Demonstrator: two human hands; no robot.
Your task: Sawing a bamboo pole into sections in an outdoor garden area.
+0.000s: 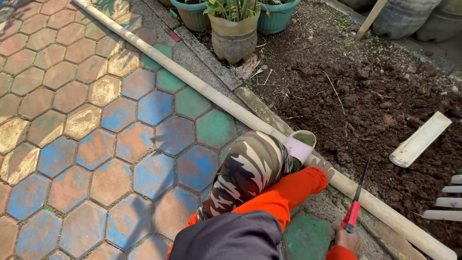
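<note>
A long pale bamboo pole (192, 79) lies slantwise along the kerb, from the top left to the bottom right. My left hand (322, 167), in an orange sleeve, presses down on the pole beside my foot in a pink sandal (301, 144), which also rests on it. My right hand (347, 239) grips the red handle of a small hand saw (357, 195). The saw's dark blade points up and away, crossing the pole just right of my left hand. My bent knee in camouflage trousers (248, 168) fills the middle.
Painted hexagonal pavers (96, 144) cover the ground on the left. Dark loose soil (365, 96) lies to the right, with a split bamboo piece (420, 139) and several pale slats (450, 202) on it. Potted plants (235, 29) stand at the top.
</note>
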